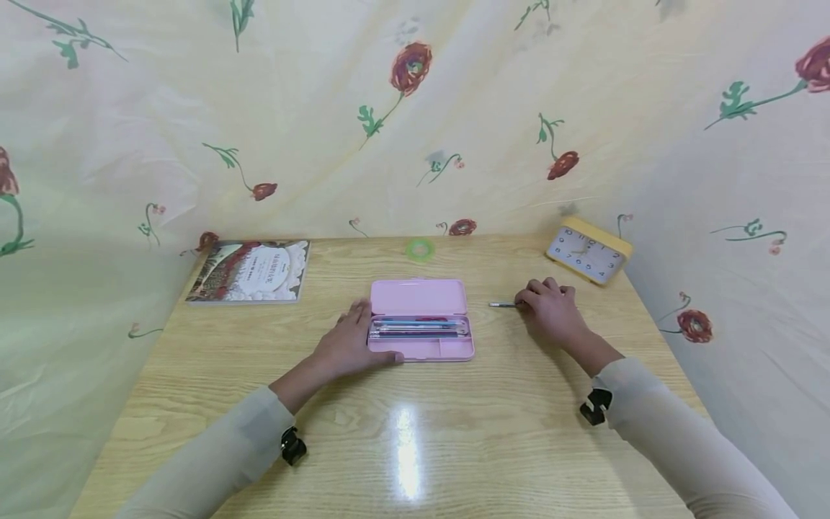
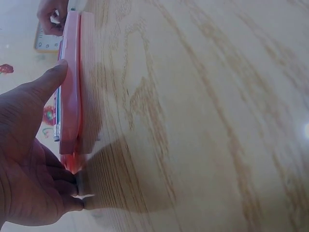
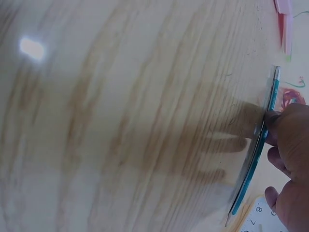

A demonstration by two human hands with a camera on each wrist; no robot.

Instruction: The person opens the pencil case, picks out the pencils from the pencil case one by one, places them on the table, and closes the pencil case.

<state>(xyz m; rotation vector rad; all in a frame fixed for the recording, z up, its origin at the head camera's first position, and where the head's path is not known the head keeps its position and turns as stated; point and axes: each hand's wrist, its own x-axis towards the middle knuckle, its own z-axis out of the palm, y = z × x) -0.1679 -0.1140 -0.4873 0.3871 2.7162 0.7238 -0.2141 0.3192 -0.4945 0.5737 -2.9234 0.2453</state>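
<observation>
A pink pencil case (image 1: 418, 298) lies with its lid up in the middle of the table, several pencils (image 1: 418, 328) in its back compartment. At its left end rests my left hand (image 1: 346, 342), thumb stretched along the front edge and fingers by the left side. The left wrist view shows that thumb touching the case wall (image 2: 71, 111). To the right of the case, my right hand (image 1: 551, 310) pinches a teal pencil (image 3: 251, 166) low over the tabletop. One pencil end points toward the case; in the head view the hand covers the rest.
A yellow-framed clock (image 1: 586, 251) stands at the back right, just beyond my right hand. At the back left lies a book (image 1: 249, 272). A green ring, like a tape roll (image 1: 420, 250), sits behind the case. Flowered cloth (image 1: 311, 130) closes off the table's back and sides.
</observation>
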